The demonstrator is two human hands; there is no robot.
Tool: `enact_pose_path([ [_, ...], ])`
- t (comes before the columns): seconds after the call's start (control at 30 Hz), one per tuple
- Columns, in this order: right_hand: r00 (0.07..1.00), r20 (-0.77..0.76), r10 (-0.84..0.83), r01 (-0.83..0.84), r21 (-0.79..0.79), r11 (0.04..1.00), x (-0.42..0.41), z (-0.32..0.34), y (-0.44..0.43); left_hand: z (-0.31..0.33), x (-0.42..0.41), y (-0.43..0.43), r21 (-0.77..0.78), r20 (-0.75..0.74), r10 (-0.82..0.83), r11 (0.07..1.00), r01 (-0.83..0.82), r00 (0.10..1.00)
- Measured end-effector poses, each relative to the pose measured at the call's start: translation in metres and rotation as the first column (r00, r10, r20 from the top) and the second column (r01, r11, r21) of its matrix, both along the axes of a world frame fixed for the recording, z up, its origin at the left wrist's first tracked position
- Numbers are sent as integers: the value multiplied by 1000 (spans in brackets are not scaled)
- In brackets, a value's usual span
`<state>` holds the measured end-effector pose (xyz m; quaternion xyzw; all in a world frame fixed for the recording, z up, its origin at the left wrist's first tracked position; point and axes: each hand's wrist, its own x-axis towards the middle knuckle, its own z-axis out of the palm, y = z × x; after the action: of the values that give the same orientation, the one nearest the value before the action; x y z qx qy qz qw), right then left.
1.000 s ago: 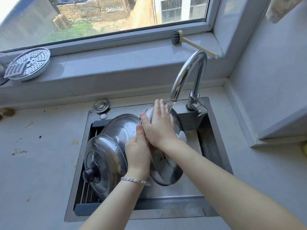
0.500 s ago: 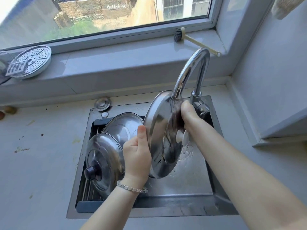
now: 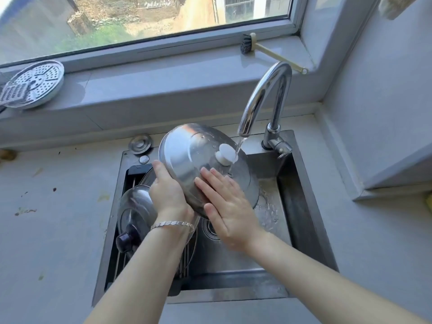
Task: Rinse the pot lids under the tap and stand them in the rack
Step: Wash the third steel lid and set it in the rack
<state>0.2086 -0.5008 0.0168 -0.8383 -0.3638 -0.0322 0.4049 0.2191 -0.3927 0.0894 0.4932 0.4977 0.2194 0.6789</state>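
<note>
A steel pot lid with a white knob is tilted over the sink, knob side up, under the tap. Water runs from the spout onto the knob. My left hand grips the lid's lower left rim. My right hand lies flat with fingers apart on the lid's top face. A second lid with a dark knob stands in the rack at the sink's left side, and another lid behind it is mostly hidden by my left hand.
The steel sink is set in a grey counter. On the windowsill lie a dish brush and a perforated steamer plate. A sink plug rests on the counter behind the rack. A wall rises at the right.
The lid has been turned from edge-on to knob side up under the stream. My right hand came from behind the lid onto its top face. My left hand kept hold of the rim.
</note>
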Motion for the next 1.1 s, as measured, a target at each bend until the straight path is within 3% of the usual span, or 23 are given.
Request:
enact_pose_path([
  [0.17,963,-255,-84,43,-160,986,38,39,25,-12,-13,-24,32,-27,-82,996,82,996],
  [0.4,989,61,138,-135,-58,989,2,14,8,2,-7,-4,-34,-44,70,997,-71,997],
  [0.57,971,-239,-29,8,-88,996,21,18,0,0,-12,-18,-4,-63,149,989,-149,987],
  [0.73,998,-39,55,-58,-60,997,-7,4,-5,-4,-11,-5,-47,-130,253,964,-261,959],
  [0.93,988,-109,-105,114,80,990,3,8,-5,6,-13,-13,-35,-96,285,957,-289,954],
  [1.03,961,-211,-181,195,47,980,3,10,0,7,-14,-13,-56,-62,311,948,-314,949],
  [1.1,847,-444,-292,311,-30,950,19,9,-1,8,-16,-15,-28,-38,302,953,-303,953],
])
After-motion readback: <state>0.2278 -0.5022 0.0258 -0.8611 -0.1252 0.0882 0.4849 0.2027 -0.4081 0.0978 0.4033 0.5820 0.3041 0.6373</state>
